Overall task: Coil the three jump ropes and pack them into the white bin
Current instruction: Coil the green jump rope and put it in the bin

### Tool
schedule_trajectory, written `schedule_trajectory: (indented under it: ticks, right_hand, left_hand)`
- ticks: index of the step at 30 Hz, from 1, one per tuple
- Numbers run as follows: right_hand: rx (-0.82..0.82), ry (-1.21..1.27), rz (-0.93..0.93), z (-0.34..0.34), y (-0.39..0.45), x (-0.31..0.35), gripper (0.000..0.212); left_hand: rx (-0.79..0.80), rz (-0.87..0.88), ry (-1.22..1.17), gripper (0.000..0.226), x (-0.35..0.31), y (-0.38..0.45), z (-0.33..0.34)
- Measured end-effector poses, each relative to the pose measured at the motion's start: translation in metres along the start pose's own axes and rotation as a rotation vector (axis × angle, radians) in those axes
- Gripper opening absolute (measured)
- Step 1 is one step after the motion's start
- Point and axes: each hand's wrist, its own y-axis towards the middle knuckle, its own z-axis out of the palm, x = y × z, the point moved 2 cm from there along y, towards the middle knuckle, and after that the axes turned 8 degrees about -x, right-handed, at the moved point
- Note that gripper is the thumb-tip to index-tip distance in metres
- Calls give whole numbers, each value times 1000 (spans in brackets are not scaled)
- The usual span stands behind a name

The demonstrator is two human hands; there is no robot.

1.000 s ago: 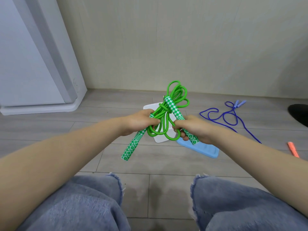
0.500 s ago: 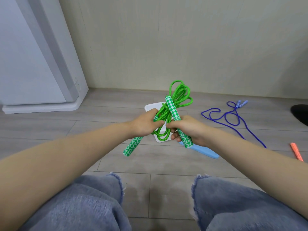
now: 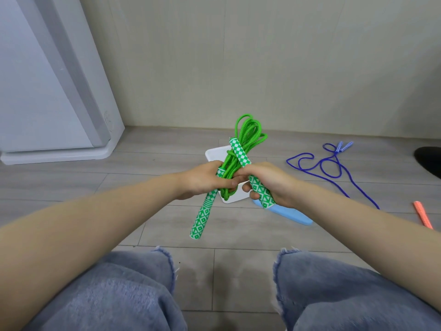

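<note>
Both hands, left hand (image 3: 202, 180) and right hand (image 3: 267, 182), grip the green jump rope (image 3: 248, 132), its coil pointing away

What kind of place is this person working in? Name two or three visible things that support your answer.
Probably an indoor room, perhaps at home. The person sits on a grey wood-look plank floor that meets a plain pale wall, with a white appliance or cabinet in the left corner.
</note>
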Motion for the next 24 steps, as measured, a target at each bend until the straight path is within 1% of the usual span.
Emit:
schedule_trajectory:
  ticks: [3, 5, 7, 9, 11, 14, 16, 19, 21, 22, 23, 24]
  right_hand:
    - [69, 117, 13, 4, -3, 4, 16]
    - [159, 178, 16, 4, -6, 8, 26]
    - [224, 164, -19, -1, -7, 8, 28]
    - [240, 137, -57, -8, -7, 5, 34]
    - [169, 111, -91, -12, -5, 2, 37]
    - [4, 110, -137, -11, -1, 2, 37]
    - [-85, 50, -191, -5, 2, -1, 44]
    - [-228, -137, -297, 0, 7, -7, 64]
    - [-251, -169, -270, 1, 8, -7, 78]
    - [-222, -173, -241, 1, 8, -7, 79]
    - [-182, -170, -222, 1, 8, -6, 71]
    - [-151, -160, -223, 1, 7, -6, 58]
  left_hand:
    - [41, -1, -80, 18, -6, -4, -1]
    - [47, -29, -164, 10, -8, -5, 1]
    - [5, -73, -244, 6, -7, -5, 0]
    - [-81, -102, -333, 10, -5, -2, -6]
    - [-144, -112, -406, 17, -4, 0, -11]
    - [-158, -127, -536, 10, -6, 2, -10]
    - [-151, -122, -607, 11, -11, 1, -7]
    - [-89, -75, -635, 11, -18, 0, -2]
    - [-51, -56, -659, 14, -20, -1, 0]
    - [-43, -50, -664, 14, -20, -2, 0]
    - [-35, -45, -667, 14, -21, -2, 0]
    - [-19, -38, -668, 14, -21, -2, 0]
